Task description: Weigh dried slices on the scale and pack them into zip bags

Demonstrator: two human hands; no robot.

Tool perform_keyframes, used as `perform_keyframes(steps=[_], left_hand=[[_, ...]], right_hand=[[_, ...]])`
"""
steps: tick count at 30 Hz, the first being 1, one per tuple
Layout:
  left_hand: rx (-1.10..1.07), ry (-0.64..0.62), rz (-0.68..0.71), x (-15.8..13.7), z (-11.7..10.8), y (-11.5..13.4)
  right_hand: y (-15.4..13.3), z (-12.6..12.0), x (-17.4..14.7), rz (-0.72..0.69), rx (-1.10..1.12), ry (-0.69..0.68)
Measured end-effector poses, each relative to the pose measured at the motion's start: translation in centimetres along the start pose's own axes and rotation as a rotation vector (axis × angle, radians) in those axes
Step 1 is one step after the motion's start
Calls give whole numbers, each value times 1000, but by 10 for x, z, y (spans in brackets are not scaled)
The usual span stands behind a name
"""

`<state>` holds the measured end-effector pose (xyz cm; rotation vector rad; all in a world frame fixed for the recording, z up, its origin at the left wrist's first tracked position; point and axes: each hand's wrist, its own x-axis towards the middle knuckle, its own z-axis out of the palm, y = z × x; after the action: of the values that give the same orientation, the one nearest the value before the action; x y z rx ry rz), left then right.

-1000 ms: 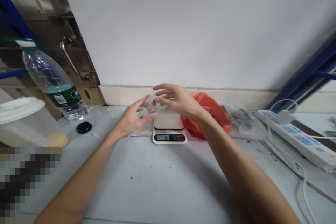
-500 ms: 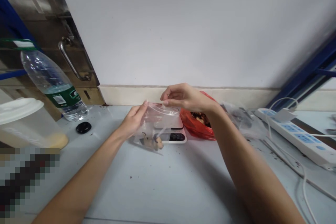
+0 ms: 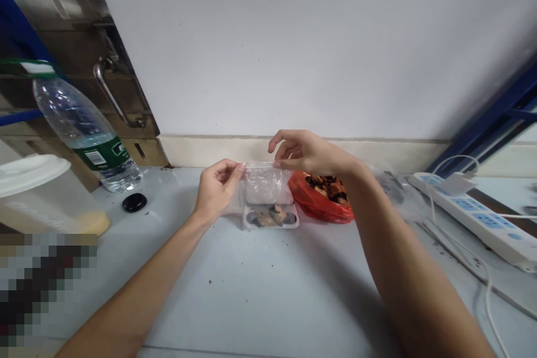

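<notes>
A small clear zip bag [image 3: 264, 182] hangs by its top edge between my two hands, with several brown dried pieces [image 3: 269, 215] at its bottom. My left hand [image 3: 218, 183] pinches the bag's upper left corner. At the upper right corner, thumb and finger of my right hand [image 3: 300, 154] are closed on the edge, the other fingers curled above. Right behind the bag lies a white kitchen scale [image 3: 247, 222], its panel partly covered by the bag's contents. A red plastic bag [image 3: 315, 204] with more dried brown pieces sits open beside the scale, partly behind my right forearm.
To the left stand a water bottle [image 3: 98, 151], a lidded plastic container [image 3: 37, 196] and a round black cap [image 3: 134, 202]. At right lie a clear plastic bag [image 3: 398, 196], a white power strip [image 3: 478, 218] and loose cables. Behind the table rises a white wall [image 3: 293, 45].
The zip bag has swung from slanting left to hanging straight in front of the scale, its mouth now drawn flat. My right hand has moved slightly right, and the left hand has turned.
</notes>
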<state>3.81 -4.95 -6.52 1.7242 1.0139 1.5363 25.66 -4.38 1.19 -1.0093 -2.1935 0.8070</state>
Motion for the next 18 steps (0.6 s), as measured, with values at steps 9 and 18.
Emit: perform_keyframes(steps=[9, 18], left_hand=[[79, -54, 101, -11, 10, 4], [214, -103, 166, -10, 9, 4]], right_hand=[[-13, 20, 10, -55, -117, -70], [-8, 17, 2, -10, -236, -261]])
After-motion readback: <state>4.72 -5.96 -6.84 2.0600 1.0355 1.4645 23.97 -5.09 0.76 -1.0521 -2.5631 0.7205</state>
